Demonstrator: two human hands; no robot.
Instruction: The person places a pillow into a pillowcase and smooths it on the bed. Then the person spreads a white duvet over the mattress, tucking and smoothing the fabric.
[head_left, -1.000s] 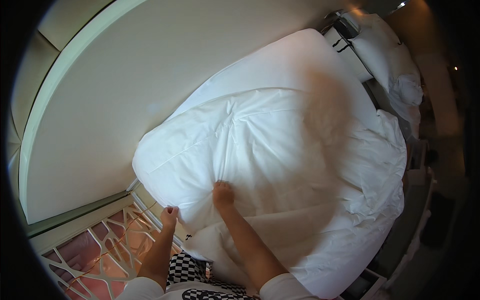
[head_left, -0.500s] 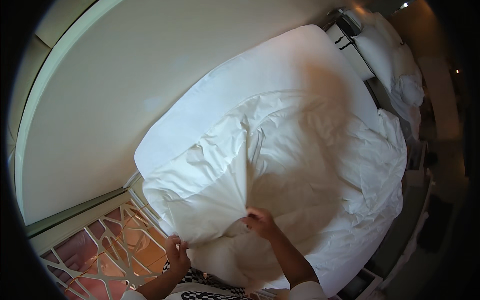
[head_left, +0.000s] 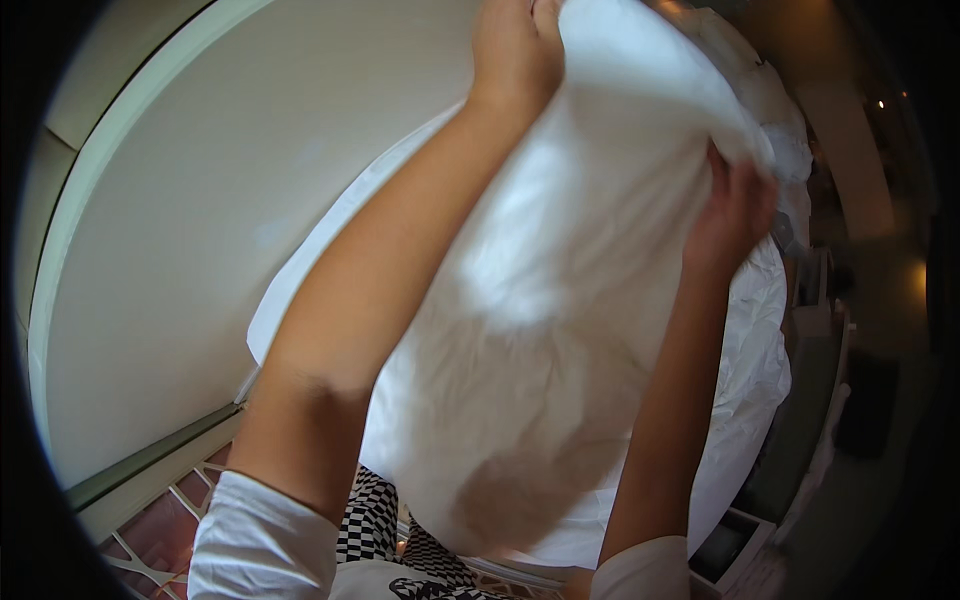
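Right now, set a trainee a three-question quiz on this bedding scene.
1. True or false: both hands hold the white duvet raised.
2. Which hand's grip is higher in the picture? A) left hand B) right hand
3. Fill in: below the raised cloth, the person's clothing shows a black-and-white ____ pattern.

Key: 1 true; 2 A; 3 checked.

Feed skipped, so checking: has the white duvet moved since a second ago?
Yes. The white duvet has been lifted up off the bed, toward the camera; left hand and right hand grip it high, against the white wall.
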